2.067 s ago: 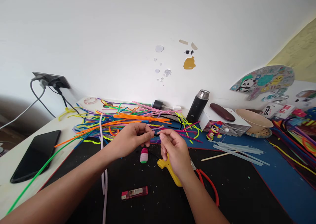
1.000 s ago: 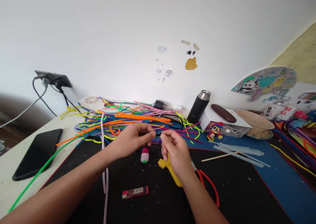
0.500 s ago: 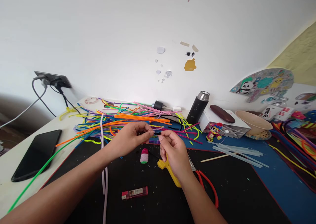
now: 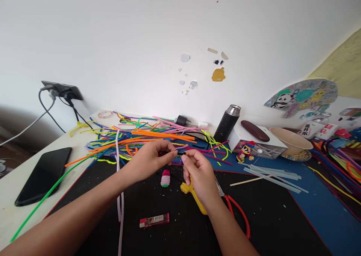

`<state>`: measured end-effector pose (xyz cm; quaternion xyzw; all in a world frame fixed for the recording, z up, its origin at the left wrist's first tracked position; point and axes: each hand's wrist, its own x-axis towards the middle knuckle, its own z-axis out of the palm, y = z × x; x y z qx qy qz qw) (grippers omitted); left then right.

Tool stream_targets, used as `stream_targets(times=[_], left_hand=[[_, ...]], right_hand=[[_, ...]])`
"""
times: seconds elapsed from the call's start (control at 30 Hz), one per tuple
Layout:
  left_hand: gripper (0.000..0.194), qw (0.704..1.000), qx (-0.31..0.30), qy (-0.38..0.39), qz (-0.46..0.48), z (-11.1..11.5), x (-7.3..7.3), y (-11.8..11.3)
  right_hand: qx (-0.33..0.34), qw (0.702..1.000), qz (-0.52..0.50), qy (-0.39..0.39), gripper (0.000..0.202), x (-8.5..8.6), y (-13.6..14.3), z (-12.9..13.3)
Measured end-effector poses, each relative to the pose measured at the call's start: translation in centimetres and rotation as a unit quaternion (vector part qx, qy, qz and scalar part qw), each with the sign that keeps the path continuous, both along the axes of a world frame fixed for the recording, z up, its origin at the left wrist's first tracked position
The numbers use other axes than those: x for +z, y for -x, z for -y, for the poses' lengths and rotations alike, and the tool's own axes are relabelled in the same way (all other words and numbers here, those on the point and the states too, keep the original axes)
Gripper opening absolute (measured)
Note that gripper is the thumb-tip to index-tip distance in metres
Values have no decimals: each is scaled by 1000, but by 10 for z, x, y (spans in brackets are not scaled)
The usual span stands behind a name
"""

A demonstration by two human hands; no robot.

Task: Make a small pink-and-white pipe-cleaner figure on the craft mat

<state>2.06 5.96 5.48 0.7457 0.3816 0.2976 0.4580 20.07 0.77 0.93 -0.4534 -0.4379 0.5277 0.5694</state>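
Note:
My left hand (image 4: 153,158) and my right hand (image 4: 199,171) meet above the middle of the mat, thumbs and fingertips pinched. Between them runs a short black pipe cleaner (image 4: 181,154), mostly hidden by the fingers. Just below lies a small wrapped figure piece (image 4: 165,178) in magenta, pale pink and green. A yellow glue gun (image 4: 194,197) lies partly under my right hand, beside red-handled scissors (image 4: 239,211). Pale lilac pipe cleaners (image 4: 122,214) pass beneath my left forearm.
Many coloured pipe cleaners (image 4: 146,133) are heaped along the wall. A lighter (image 4: 154,220) lies in front, a phone (image 4: 43,177) at left. To the right are a black flask (image 4: 227,124), a small doll (image 4: 246,152), glue sticks (image 4: 276,177) and a bowl (image 4: 290,139).
Both hands stay pinched at nearly the same spot. Less of the black pipe cleaner shows between the fingertips now. The whole view has shifted slightly.

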Motion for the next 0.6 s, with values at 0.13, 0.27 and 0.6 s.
stream_targets(times=[0.13, 0.27, 0.6], left_hand=[[30, 1000, 2, 1, -2, -1, -2, -1], [31, 1000, 0, -4, -7, -3, -7, 0], [27, 999, 15, -39, -22, -7, -5, 3]], right_hand=[[6, 1000, 1, 2, 30, 1, 1, 1], [19, 1000, 10, 1, 29, 0, 2, 1], [-8, 1000, -4, 12, 35, 2, 0, 0]])
